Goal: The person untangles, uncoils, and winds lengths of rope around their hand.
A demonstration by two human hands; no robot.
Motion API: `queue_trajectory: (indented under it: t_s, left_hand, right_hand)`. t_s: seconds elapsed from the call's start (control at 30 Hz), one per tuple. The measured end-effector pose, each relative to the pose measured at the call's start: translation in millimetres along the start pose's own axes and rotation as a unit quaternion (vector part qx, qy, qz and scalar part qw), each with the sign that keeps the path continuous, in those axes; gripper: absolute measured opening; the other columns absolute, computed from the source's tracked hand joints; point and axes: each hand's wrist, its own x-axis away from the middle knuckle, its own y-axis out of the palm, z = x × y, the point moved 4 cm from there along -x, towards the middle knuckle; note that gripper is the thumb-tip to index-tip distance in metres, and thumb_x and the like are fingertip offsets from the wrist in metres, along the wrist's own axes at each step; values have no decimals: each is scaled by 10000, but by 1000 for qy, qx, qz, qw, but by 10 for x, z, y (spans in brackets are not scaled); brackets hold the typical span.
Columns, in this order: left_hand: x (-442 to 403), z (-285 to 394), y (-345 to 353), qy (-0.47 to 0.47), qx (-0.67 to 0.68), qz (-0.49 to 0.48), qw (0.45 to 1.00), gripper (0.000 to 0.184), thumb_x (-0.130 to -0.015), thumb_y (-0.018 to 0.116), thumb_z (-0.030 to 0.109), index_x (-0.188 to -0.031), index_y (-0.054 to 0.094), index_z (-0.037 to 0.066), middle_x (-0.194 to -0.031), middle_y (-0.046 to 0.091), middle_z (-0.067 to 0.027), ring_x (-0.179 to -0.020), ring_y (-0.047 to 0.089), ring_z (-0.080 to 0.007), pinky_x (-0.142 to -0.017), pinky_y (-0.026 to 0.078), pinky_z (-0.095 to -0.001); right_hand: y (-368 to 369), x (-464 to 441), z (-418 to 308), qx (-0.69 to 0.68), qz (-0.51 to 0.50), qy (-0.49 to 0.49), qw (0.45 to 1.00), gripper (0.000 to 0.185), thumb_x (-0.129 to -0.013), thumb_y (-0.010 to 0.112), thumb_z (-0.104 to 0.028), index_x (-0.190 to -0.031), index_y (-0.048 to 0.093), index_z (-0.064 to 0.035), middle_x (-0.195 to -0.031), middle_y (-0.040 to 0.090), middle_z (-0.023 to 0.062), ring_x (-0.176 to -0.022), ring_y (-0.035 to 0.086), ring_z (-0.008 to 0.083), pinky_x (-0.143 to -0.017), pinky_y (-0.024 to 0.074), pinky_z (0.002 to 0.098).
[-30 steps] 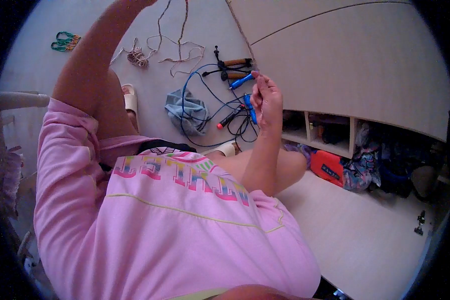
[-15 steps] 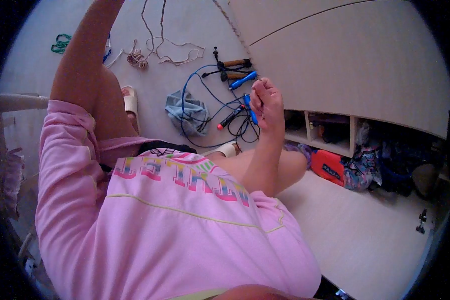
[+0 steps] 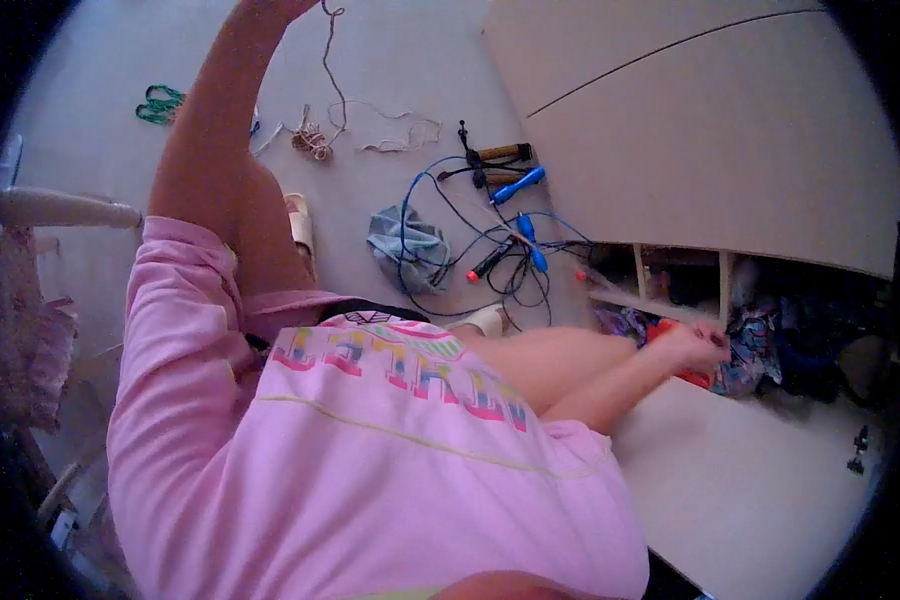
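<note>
My left hand (image 3: 295,6) is cut off at the top edge. A beige twisted cord (image 3: 332,60) hangs from it down to the floor, where the cord meets a small tangled bundle (image 3: 312,142). My right hand (image 3: 692,348), smeared by motion, is in front of the low open cabinet shelf and over a red cloth item (image 3: 698,377). Its fingers look curled; a faint pale streak runs toward it, and what it holds is not clear. Nearer the middle lie jump ropes with blue handles (image 3: 518,185), brown handles (image 3: 503,153) and a dark red-tipped handle (image 3: 488,262).
A grey-blue cloth (image 3: 407,245) lies under the rope loops. Green cord (image 3: 158,104) is on the floor at the far left. Cabinet panels (image 3: 690,130) rise on the right, above compartments (image 3: 670,280) stuffed with fabric. Beside my left arm is a white rail (image 3: 65,208).
My right hand has swung down and right, from above the jump ropes to the cabinet compartments. The cord below my left hand, earlier two strands, now hangs as one. The view has shifted slightly.
</note>
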Motion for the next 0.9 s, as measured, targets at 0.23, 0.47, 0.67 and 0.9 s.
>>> queue_trajectory:
  t_s: [0.23, 0.47, 0.67, 0.9]
  left_hand:
    - [174, 80, 703, -61, 214, -130, 966, 415, -904, 405, 314, -1205, 397, 28, -675, 447, -22, -461, 355, -47, -395, 278, -135]
    - [455, -686, 1451, -246, 200, -284, 905, 634, -847, 328, 560, -1181, 458, 36, -947, 610, -121, -787, 612, -200, -696, 490, -297]
    - [871, -1228, 2039, -375, 203, -326, 844, 835, -777, 210, 669, -1304, 275, 25, -1150, 514, -174, -921, 587, -257, -854, 434, -348]
    - [1053, -1347, 2283, -379, 289, -448, 757, 891, -730, 240, 718, -1357, 156, 91, -1235, 456, -143, -618, 517, -152, -708, 435, -285]
  right_hand:
    - [-51, 380, 126, 365, -274, 150, 877, 242, -803, 479, -251, -887, 565, -40, -749, 573, 59, -553, 505, 145, -504, 402, 235]
    - [840, 1724, 541, 520, -655, -43, 547, 383, -762, 602, -278, -1036, 563, -13, -1071, 566, 154, -986, 544, 280, -847, 408, 342]
    - [1581, 2326, 658, 135, -705, 67, 693, 413, -723, 611, -166, -1092, 512, -10, -1095, 538, 152, -984, 533, 249, -846, 410, 321]
    - [1439, 2343, 861, -57, -666, 348, 657, 318, -753, 538, -102, -1062, 504, -35, -938, 562, 59, -879, 551, 149, -769, 448, 280]
